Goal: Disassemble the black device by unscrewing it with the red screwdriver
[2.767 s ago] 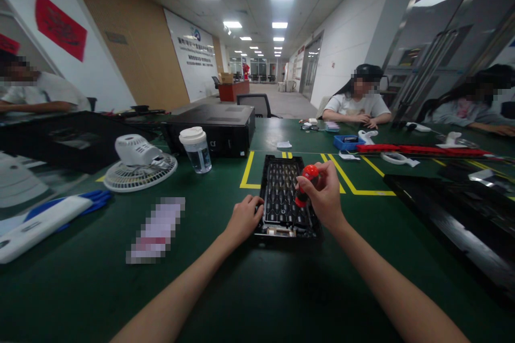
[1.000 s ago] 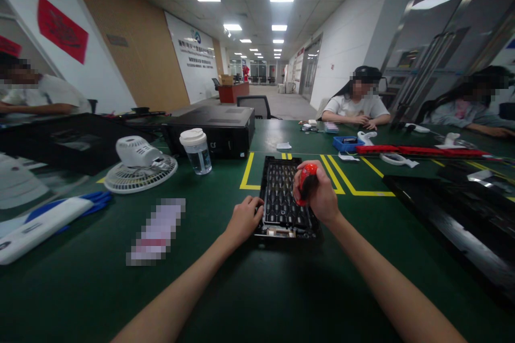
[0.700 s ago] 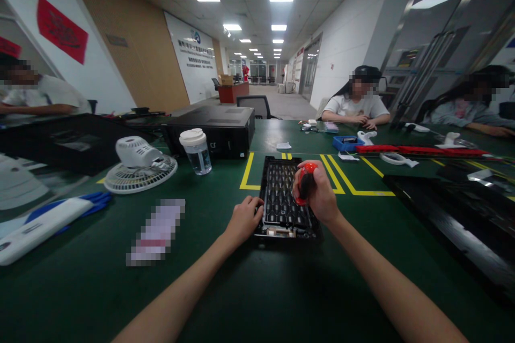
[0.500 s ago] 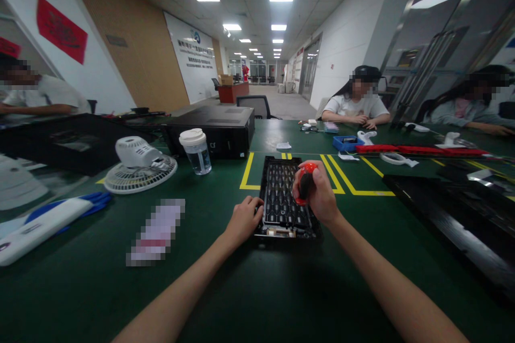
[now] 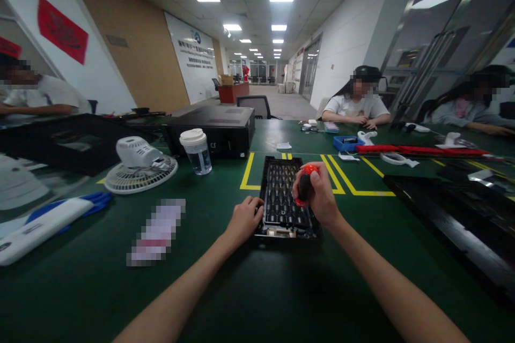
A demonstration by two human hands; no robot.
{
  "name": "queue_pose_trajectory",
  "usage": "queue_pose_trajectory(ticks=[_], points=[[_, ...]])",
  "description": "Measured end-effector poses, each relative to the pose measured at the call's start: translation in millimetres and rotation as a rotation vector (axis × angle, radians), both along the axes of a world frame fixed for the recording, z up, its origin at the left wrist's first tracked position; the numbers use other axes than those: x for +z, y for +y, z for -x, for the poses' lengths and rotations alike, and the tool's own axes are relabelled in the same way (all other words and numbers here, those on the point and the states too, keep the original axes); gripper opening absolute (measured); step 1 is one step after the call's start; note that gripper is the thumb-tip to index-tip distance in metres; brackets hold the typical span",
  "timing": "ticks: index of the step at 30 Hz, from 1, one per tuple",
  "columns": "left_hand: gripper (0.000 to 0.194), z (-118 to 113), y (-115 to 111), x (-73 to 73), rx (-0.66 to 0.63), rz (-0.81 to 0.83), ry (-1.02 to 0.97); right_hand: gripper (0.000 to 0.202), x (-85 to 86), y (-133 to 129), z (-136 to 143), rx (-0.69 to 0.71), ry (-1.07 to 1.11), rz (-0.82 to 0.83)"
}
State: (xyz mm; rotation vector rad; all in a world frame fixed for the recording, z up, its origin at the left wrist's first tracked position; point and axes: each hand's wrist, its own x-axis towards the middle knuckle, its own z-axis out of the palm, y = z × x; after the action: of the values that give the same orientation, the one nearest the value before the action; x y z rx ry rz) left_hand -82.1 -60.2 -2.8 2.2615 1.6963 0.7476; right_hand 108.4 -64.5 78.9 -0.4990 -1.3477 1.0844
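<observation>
In the head view, the right hand (image 5: pixel 319 195) is closed around a red-and-black tool (image 5: pixel 304 186), over the right part of a black case (image 5: pixel 263 238). The tool's lower end is hidden, so I cannot tell if it touches the case. This case lies on the green table (image 5: pixel 249 300) between the two hands, and inside it there is a dark panel (image 5: pixel 279 193) with rows of small shapes. The left hand (image 5: pixel 243 218) has bent fingers at the left edge of the case; whether it grips this edge, I cannot tell. Ahead and to the left of the left hand stands a clear cup (image 5: pixel 195 153) with clear liquid (image 5: pixel 201 162) inside and its white lid (image 5: pixel 192 135) on. Farther, ahead and to the right of the right hand, a small blue box (image 5: pixel 346 147) holds a dark object (image 5: pixel 349 140).
</observation>
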Motion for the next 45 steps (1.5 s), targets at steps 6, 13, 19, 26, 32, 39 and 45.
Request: queue_pose_trajectory(ticks=[6, 13, 19, 26, 32, 39, 45], points=[[0.026, -0.3, -0.4, -0.5, 0.005, 0.005, -0.002, 0.015, -0.2, -1.3, -1.9, -0.021, -0.021, -0.015], [0.026, -0.1, -0.3, -1.5, -0.001, -0.004, 0.000, 0.013, 1.1, -3.0, -4.1, -0.022, -0.035, -0.041], [0.025, 0.0, 0.7, -1.9, 0.007, 0.003, 0.005, 0.014, 3.5, -3.8, -5.5, -0.070, -0.082, -0.051], [0.026, -0.3, 0.6, -2.4, -0.003, -0.002, -0.008, 0.018, 7.4, -7.1, -5.6, -0.136, -0.129, -0.057], [0.026, 0.1, 1.0, -2.9, -0.004, -0.004, -0.008, 0.022, 6.1, -7.5, -6.7, -0.237, -0.196, -0.064], [0.026, -0.3, 0.6, -2.9, -0.008, -0.006, -0.012, 0.026, 3.6, -6.8, -7.7, -0.333, -0.273, -0.094], [0.026, -0.3, 1.2, -3.4, 0.005, -0.007, 0.001, 0.033, 3.5, -4.4, -7.8, -0.432, -0.326, -0.122]])
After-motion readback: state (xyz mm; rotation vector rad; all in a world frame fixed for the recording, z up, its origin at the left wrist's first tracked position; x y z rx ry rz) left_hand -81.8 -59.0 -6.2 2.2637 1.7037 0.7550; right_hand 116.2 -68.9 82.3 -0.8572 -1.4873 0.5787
